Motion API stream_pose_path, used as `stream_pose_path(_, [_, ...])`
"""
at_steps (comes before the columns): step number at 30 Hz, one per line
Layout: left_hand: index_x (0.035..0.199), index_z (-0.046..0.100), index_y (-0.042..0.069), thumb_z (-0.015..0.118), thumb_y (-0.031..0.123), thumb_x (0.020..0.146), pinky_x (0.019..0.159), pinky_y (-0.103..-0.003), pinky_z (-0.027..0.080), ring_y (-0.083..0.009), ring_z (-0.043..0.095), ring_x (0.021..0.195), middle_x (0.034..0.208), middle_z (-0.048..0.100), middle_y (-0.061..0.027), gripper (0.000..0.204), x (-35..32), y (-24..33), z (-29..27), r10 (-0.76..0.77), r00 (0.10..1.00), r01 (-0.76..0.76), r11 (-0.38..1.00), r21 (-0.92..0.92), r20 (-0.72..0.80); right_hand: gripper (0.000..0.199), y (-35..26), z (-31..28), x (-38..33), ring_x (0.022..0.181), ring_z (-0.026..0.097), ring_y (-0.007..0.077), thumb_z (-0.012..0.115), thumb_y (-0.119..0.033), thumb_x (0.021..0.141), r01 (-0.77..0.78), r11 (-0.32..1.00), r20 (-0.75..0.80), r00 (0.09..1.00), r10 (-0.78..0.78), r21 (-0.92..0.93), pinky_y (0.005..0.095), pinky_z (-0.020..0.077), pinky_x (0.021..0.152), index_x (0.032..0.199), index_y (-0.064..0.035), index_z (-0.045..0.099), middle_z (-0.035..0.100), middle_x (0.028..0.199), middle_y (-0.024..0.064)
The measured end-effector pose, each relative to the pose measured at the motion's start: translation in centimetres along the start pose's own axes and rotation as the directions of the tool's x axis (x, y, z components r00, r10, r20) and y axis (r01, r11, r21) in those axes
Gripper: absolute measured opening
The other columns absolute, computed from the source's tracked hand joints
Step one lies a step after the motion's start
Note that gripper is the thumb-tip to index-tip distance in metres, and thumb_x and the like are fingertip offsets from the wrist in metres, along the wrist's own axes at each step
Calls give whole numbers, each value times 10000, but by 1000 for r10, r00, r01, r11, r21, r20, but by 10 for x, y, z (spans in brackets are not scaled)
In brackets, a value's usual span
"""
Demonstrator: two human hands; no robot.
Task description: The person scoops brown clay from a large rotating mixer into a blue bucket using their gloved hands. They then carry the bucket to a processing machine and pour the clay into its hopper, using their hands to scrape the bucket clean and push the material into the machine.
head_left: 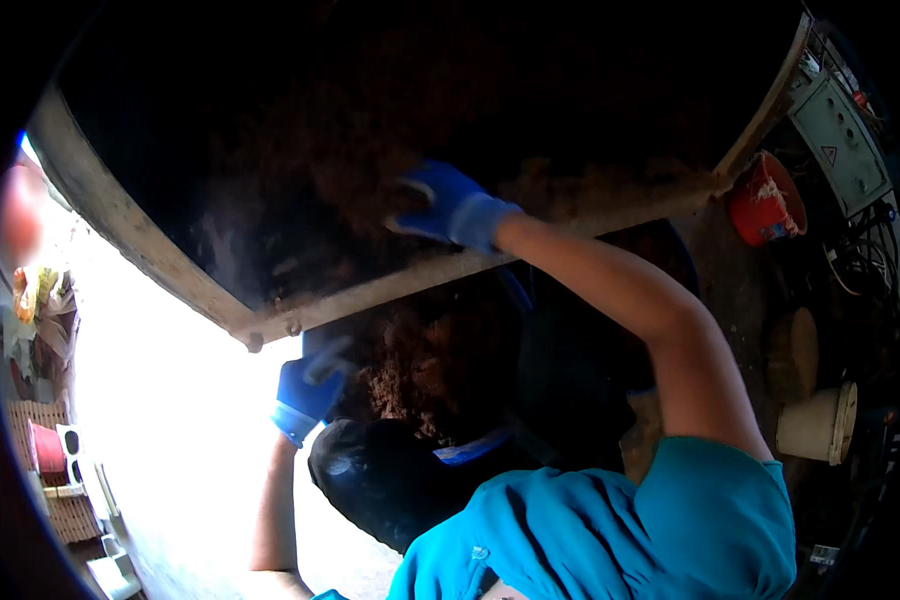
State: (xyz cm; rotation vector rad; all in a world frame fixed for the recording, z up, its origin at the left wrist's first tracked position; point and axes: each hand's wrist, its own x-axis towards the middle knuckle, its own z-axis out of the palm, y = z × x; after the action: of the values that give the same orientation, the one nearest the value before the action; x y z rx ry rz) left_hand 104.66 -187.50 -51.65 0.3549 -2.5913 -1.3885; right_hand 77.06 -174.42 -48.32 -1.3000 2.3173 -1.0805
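My right hand (448, 207), in a blue glove, reaches over the pale rim (370, 290) of a large dark trough. Its fingers are spread and slightly curved near brown loose material (340, 150), with nothing visible between them. My left hand (310, 392), also gloved in blue, is lower left with its fingers apart, though partly blurred. It is beside a dark container holding brown crumbly material (410, 385), below the trough's rim. Whether the left fingers touch that container's edge is hard to make out.
A red bucket (765, 205) stands at the right near a grey-green control box (842, 145) and cables. A cream bucket (818, 425) lies farther down the right side. Glare covers the floor at left; a red container (46, 447) is beyond it.
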Motion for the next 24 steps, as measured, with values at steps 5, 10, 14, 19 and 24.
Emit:
stream_pose_path(5, [1103, 590, 44, 546, 35, 807, 639, -252, 492, -143, 605, 687, 868, 658, -98, 300, -42, -60, -1, -472, 827, 461, 880, -113, -305, 548, -9, 46, 22, 1154, 428, 321, 655, -437, 713, 3, 996, 154, 988, 10, -86, 396, 365, 964, 1160, -139, 548, 422, 1288, 149])
stream_pose_path(10, [1217, 490, 54, 624, -12, 745, 688, -263, 493, -190, 611, 835, 1152, 557, -120, 495, -106, -161, 30, -121, 826, 246, 956, 160, -551, 473, -32, 57, -54, 1122, 456, 316, 625, -431, 728, 492, 814, 365, 851, -377, -308, 433, 402, 911, 1112, -161, 573, 458, 1252, 132])
stream_pose_path(14, [1275, 423, 92, 574, 44, 800, 790, -308, 487, -250, 551, 1018, 1287, 445, -132, 500, -100, -155, 52, 123, 975, -26, 893, 449, -187, 391, -23, 67, -102, 1046, 519, 283, 561, -424, 783, 547, 822, 588, 721, -367, -157, 432, 427, 863, 1065, -155, 593, 547, 1101, 128])
stream_pose_path(19, [1274, 406, 87, 556, 192, 812, 988, -404, 343, -315, 404, 1187, 1351, 356, -140, 497, -75, -81, 65, -115, 983, 54, 923, 382, 140, 340, -4, 17, -98, 858, 591, 277, 486, -343, 857, 353, 935, 105, 932, -347, -44, 428, 459, 779, 1042, -74, 581, 617, 920, 134])
stream_pose_path(24, [1250, 430, 79, 522, 338, 793, 1061, -474, 192, -335, 293, 1268, 1330, 376, -154, 533, -99, -111, 57, -11, 990, -106, 614, 782, 143, 426, 95, -73, -16, 1075, 499, 299, 473, -384, 853, 40, 803, -119, 983, -137, -595, 425, 424, 866, 1124, -64, 542, 525, 1153, 160])
